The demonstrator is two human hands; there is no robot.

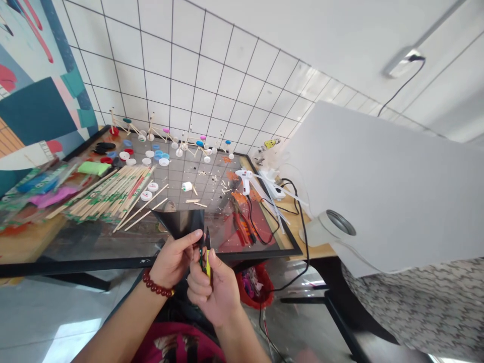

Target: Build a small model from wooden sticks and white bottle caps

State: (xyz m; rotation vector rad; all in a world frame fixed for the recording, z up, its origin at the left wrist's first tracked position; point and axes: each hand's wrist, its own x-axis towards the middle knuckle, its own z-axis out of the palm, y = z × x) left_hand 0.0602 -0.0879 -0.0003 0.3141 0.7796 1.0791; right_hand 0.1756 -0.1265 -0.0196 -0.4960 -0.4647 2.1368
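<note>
My left hand [176, 259], with a dark red bead bracelet on its wrist, pinches a glossy black sheet [181, 222] near its lower right corner. The sheet is bent and held above the front of the table. Closed around a pair of scissors [207, 262] with yellow and dark handles is my right hand [215, 285]. A dark pointed blade sticks up along the sheet's right edge; whether it touches the sheet I cannot tell. Both hands are close together, and part of the tool is hidden by my fingers.
Wooden chopsticks [109, 194] in wrappers lie left on the glass table [181, 209], near bottle caps [146, 195]. Stick figures [185, 143] line the back. A white glue gun [245, 180], red-handled pliers [242, 227] and cables lie right. A red bin [260, 300] stands below.
</note>
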